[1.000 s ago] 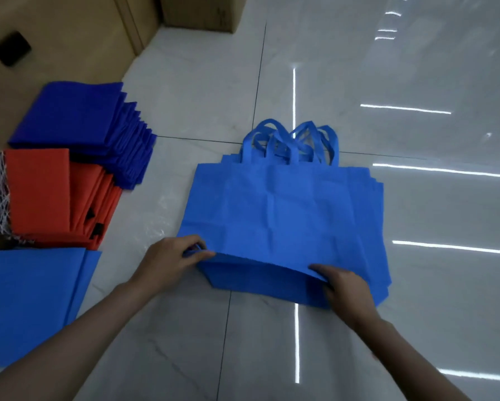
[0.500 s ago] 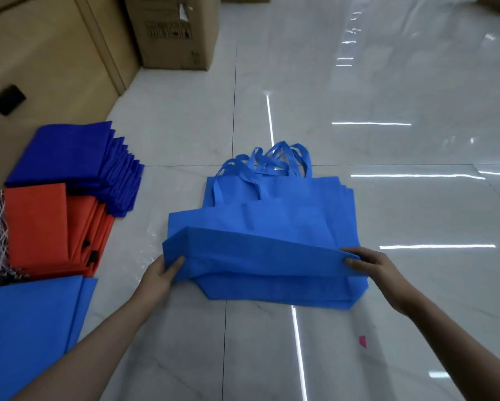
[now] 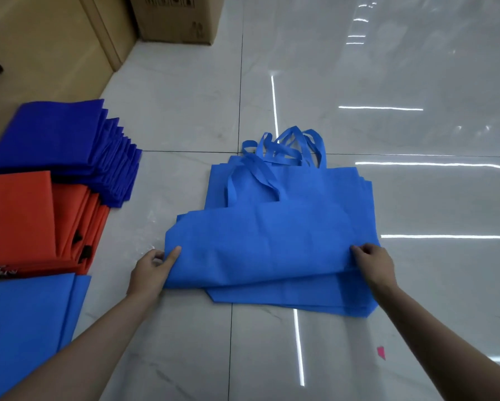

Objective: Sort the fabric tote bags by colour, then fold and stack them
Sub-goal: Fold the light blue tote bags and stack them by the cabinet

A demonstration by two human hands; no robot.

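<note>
A light-blue tote bag (image 3: 272, 241), half folded, lies atop the pile of unfolded bags (image 3: 295, 302) on the tiled floor (image 3: 358, 82). The left hand (image 3: 152, 270) pinches its left edge and the right hand (image 3: 374, 263) its right. A clean fold likely needs both edges drawn level, then the crease pressed flat. Left of the pile sit the light-blue stack (image 3: 20, 322), orange stack (image 3: 20, 218) and dark-blue stack (image 3: 55, 134).
</note>
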